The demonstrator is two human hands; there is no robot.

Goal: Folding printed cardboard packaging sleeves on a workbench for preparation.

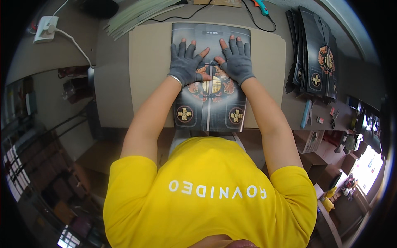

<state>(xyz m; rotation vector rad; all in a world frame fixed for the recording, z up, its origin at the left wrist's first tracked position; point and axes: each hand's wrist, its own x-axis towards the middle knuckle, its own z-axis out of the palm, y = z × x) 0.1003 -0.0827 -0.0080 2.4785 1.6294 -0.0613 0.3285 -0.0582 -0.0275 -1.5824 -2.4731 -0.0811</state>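
A glossy dark paper piece (pixel 213 113), printed with a round orange-and-gold emblem and smaller gold medallions, lies flat in front of me. My left hand (pixel 187 64), in a grey fingerless glove, rests on its left half with fingers spread. On the right half lies my right hand (pixel 235 61), gloved the same way, fingers stretched forward. Both palms touch the printed surface, and neither hand grips anything. Beneath the piece is a light brown cardboard sheet (pixel 151 78), part of which the piece and my arms cover.
At the right stands a stack of similar dark printed pieces (pixel 316 53). A blue-handled cutter (pixel 306 113) and scissors (pixel 335 119) lie below it. Pale strips (pixel 140 16) and a teal glue gun (pixel 261 7) are at the back. A white power strip (pixel 44 29) sits far left.
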